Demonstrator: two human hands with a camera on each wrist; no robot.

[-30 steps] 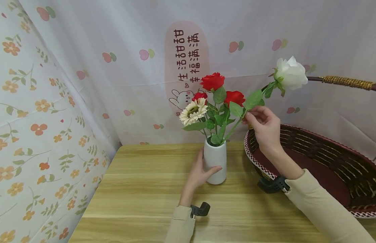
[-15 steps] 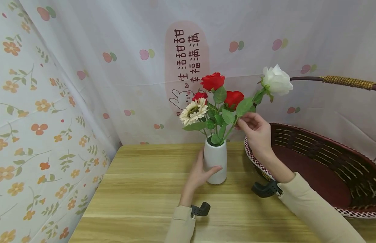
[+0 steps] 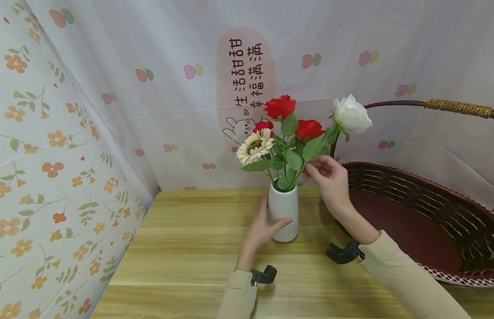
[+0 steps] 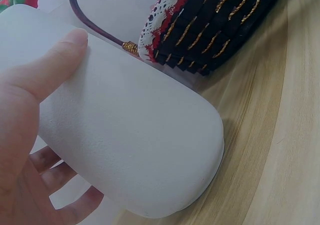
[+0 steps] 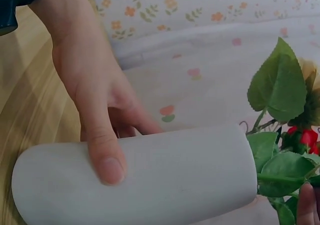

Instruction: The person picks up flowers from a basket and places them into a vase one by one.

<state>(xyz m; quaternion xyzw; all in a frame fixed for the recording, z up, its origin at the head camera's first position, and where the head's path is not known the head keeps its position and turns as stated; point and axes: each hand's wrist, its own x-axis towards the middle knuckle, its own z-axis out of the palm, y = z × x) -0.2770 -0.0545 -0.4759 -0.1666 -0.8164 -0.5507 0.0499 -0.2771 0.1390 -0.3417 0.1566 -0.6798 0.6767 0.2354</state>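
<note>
A white vase (image 3: pixel 285 212) stands upright on the table. My left hand (image 3: pixel 262 226) grips it from the left, thumb across its front and fingers curling behind, as the left wrist view shows along the vase wall (image 4: pixel 135 120). Right of the vase mouth, my right hand (image 3: pixel 330 181) pinches the green stem of a white rose (image 3: pixel 352 114), which leans to the right. The stem's lower end is inside the vase and hidden. Several red roses (image 3: pixel 280 107) and a cream sunflower-like bloom (image 3: pixel 254 147) stand in the vase.
A dark woven basket (image 3: pixel 414 190) with a white-and-red trim and a tall arched handle (image 3: pixel 458 106) stands at the right, behind my right forearm. Patterned curtains (image 3: pixel 183 110) hang behind and at the left of the wooden table (image 3: pixel 183 248).
My right hand has moved left and down with the white rose, whose stem now stands closer to the other flowers and lower. The left hand and vase have stayed in place.
</note>
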